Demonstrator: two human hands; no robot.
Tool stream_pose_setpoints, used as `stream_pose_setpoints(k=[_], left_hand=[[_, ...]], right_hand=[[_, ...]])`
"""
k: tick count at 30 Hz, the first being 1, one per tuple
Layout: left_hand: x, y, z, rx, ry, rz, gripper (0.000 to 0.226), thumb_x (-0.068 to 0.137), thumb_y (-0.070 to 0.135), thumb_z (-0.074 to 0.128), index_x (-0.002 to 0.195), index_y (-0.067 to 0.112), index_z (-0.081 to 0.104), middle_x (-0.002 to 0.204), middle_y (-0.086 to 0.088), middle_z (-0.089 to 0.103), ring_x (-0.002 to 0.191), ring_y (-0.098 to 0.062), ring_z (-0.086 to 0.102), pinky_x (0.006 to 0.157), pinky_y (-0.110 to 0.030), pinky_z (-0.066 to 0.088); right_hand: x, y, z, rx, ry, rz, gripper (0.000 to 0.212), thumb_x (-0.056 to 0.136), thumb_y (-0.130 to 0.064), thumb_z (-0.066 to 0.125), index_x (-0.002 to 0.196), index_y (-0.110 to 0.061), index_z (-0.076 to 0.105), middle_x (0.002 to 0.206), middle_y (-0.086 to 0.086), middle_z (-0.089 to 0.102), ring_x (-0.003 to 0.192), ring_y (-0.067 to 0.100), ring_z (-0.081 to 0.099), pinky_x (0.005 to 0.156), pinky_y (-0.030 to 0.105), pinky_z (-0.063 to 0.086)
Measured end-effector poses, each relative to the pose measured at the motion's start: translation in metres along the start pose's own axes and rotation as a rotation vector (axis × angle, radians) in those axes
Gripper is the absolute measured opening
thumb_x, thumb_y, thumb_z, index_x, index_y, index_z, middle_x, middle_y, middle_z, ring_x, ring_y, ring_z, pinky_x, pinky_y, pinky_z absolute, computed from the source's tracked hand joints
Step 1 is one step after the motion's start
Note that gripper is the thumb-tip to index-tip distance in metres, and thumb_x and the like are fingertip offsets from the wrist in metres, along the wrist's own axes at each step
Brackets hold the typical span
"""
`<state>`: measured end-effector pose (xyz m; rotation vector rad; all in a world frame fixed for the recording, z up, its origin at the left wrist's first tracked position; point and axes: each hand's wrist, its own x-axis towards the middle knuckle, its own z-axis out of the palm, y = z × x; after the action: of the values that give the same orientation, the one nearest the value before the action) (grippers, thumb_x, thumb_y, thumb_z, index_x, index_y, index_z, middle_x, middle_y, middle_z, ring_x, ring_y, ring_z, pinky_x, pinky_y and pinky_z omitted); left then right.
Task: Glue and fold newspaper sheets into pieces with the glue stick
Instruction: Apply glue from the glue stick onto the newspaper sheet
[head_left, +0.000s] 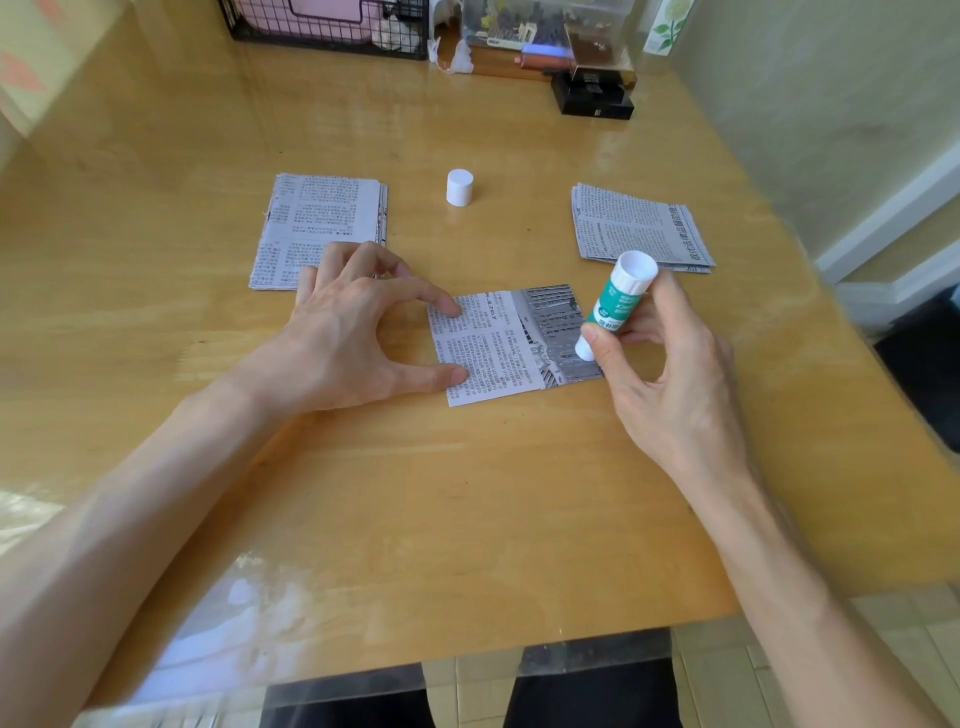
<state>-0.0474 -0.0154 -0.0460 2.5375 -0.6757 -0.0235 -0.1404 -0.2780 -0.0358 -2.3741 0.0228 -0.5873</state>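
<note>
- Wooden bench (467, 493) fills the view, its near edge closest, with everything on it within easy reach.
- Left hand (353, 332) arches with the palm lifted. Forefinger and thumb tips press the left edge of the newspaper sheet (498, 348). The grip is released, apparently just pinning the paper against sliding.
- Right hand (675, 374) comes in from the right, its grip grasping the glue stick (615, 306) between thumb and fingers.
- Left stack (322, 223) and right stack (634, 223) of newspaper pieces lie well apart beyond the sheet. Which is supply and which is finished work, I cannot tell.
- Newspaper sheet lies flat at centre, between the hands.
- Glue stick tilts, glue end down on the sheet's photo-printed right part.
- White cap (460, 188) stands upright between the stacks, off for gluing.
</note>
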Motion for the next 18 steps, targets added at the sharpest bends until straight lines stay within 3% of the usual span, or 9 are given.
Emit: stream_pose_setpoints(k=[7, 13, 15, 18], left_hand=[[0.0, 0.001, -0.001, 0.006, -0.004, -0.002, 0.072, 0.05, 0.096, 0.053, 0.113, 0.063, 0.062, 0.119, 0.014, 0.042, 0.118, -0.008, 0.026, 0.101, -0.03, 0.021], [0.0, 0.0, 0.0, 0.0, -0.006, 0.0, 0.072, 0.05, 0.096, 0.053, 0.113, 0.062, 0.063, 0.119, 0.015, 0.042, 0.119, -0.007, 0.025, 0.101, -0.031, 0.02], [0.0, 0.0, -0.001, -0.004, -0.005, 0.0, 0.071, 0.05, 0.096, 0.053, 0.112, 0.063, 0.062, 0.118, 0.014, 0.042, 0.119, -0.007, 0.025, 0.101, -0.031, 0.021], [0.0, 0.001, -0.001, -0.008, -0.004, -0.001, 0.069, 0.049, 0.096, 0.052, 0.11, 0.065, 0.06, 0.118, 0.014, 0.042, 0.118, -0.008, 0.025, 0.101, -0.032, 0.022]], right_hand=[[-0.003, 0.005, 0.001, -0.018, 0.074, 0.012, 0.024, 0.099, -0.026, 0.073, 0.111, -0.013, 0.057, 0.099, -0.004, 0.074, 0.088, 0.012, 0.071, 0.083, 0.038, 0.058], [-0.004, 0.001, -0.008, 0.115, 0.379, -0.048, 0.022, 0.104, -0.023, 0.069, 0.113, -0.006, 0.057, 0.1, -0.008, 0.073, 0.095, 0.017, 0.073, 0.087, 0.039, 0.058], [-0.003, -0.005, -0.004, 0.237, 0.312, -0.064, 0.02, 0.103, -0.018, 0.07, 0.116, -0.011, 0.056, 0.102, -0.015, 0.071, 0.096, 0.012, 0.073, 0.087, 0.03, 0.057], [-0.007, -0.017, 0.008, 0.418, 0.118, -0.037, 0.022, 0.1, -0.016, 0.072, 0.117, -0.011, 0.059, 0.103, -0.01, 0.074, 0.098, 0.012, 0.075, 0.086, 0.023, 0.054]])
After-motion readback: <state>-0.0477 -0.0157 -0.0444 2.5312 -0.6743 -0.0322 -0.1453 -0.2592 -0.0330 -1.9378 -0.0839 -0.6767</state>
